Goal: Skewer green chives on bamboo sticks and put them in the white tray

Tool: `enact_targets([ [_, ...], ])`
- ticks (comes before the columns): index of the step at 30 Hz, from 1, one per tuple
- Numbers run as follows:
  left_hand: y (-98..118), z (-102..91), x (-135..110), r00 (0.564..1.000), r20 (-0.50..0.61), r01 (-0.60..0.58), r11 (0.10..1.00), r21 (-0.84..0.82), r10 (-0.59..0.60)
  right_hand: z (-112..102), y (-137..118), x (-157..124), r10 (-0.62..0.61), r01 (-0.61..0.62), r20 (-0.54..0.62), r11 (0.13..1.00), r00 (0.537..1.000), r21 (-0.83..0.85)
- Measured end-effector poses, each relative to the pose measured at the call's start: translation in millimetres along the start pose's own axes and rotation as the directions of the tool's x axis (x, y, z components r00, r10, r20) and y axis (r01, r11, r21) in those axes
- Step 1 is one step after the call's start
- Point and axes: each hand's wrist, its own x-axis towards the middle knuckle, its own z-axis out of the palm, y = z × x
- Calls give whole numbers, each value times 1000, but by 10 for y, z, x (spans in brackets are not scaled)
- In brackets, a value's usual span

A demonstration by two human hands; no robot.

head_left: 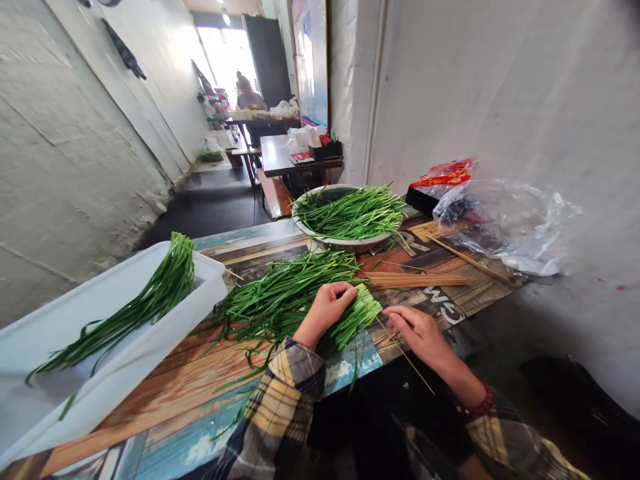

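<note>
My left hand (pixel 331 308) is closed around a row of green garlic chives (pixel 364 308), their pale cut ends lined up toward the right. At those ends the fingertips of my right hand (pixel 417 332) are pinched together on a thin bamboo skewer (pixel 414 367), which slants down past the table edge. Just how far it runs into the stalks is hidden. Loose chives (pixel 290 287) lie in a heap left of and behind my left hand. Behind the hands, a bundle of bamboo skewers (pixel 417 280) rests on the table.
At the left stands a white plastic tub (pixel 120 380) with a bunch of chives (pixel 165 287) inside. A round basin (pixel 345 245) heaped with chives sits at the back. Clear plastic bags (pixel 520 220) lie at the right. Farther off, a person (pixel 245 93) is beyond another table (pixel 277 150).
</note>
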Motion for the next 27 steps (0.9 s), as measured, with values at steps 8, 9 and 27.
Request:
enact_targets([
  [8,20,-12,-9,997,36,-68,997,41,66,-139,-110,418,-15,16,25,999,1000,-32],
  [9,22,-12,-12,998,33,-63,997,34,62,-50,-130,467,-28,28,33,999,999,-22],
  [27,-9,9,-8,992,-37,-116,992,51,118,503,-270,596,-78,55,-171,990,982,-133],
])
